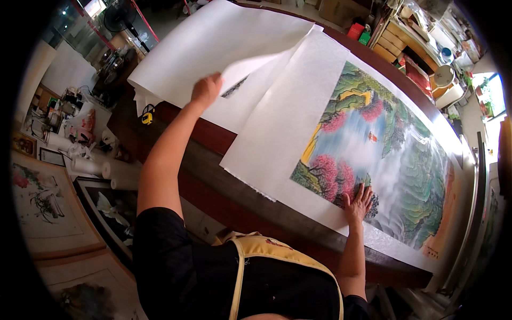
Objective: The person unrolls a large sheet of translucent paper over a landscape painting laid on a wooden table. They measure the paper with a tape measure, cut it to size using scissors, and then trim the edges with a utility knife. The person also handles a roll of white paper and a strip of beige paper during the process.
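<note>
A colourful landscape painting (389,154) with green hills, pink trees and a waterfall lies on white paper across the long table. My right hand (359,205) rests on its near edge, fingers spread flat. Up and to the left, my left hand (207,92) is closed on the edge of a large white paper sheet (213,40), which curls up off the table there. Under the lifted edge shows part of a dark printed or painted patch (234,88). Another white sheet (288,109) lies between the curled sheet and the painting, its near edge ragged.
A yellow tape measure (148,115) is by the dark red table's (213,136) left edge. Framed pictures (104,210) and paper rolls (85,166) stand at the left. A fan (120,18) is far left. Wooden drawers (392,40) and clutter fill the far right.
</note>
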The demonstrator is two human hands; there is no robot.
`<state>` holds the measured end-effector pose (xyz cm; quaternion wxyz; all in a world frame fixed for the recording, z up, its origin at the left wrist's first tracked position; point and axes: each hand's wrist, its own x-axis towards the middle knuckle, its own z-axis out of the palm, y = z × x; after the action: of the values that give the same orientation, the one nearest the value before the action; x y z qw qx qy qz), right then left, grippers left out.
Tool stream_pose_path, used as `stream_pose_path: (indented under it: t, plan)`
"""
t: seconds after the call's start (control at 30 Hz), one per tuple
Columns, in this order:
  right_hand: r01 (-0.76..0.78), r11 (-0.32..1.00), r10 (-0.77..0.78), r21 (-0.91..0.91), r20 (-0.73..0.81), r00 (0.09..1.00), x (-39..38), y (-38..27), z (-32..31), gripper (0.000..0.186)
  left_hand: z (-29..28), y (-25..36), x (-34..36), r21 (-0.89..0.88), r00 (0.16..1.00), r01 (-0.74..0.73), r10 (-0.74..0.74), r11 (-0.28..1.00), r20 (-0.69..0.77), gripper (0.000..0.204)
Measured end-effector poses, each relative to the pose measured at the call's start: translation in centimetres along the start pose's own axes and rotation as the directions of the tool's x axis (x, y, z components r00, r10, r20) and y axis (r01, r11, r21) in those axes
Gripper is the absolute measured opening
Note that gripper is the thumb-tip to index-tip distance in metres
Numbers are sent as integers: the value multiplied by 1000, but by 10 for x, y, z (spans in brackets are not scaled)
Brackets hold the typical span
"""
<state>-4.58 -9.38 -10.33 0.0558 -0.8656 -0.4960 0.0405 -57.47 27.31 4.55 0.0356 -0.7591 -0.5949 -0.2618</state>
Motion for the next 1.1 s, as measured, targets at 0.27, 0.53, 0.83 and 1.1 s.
stream_pose_path:
  t: [0.27, 0.53, 0.83, 1.1]
  plan:
    - [-26, 1000, 27, -18, 57, 998, -4, 20, 2, 88, 53, -28, -101, 78, 765, -496, 392, 865, 510, 65]
    - [-18, 1000, 19, -13, 55, 998, -10, 22, 7, 87, 71, -24, -76, 208, 681, -687, 518, 696, 518, 24]
    - [-85, 996, 84, 6, 86, 993, -18, 21, -9, 95, 32, -63, 12, -129, 863, 436, -454, 891, -223, 32]
    - [135, 989, -135, 57, -11, 991, -5, -2, -6, 96, -130, 60, 74, -7, 702, -138, 93, 990, -706, 21]
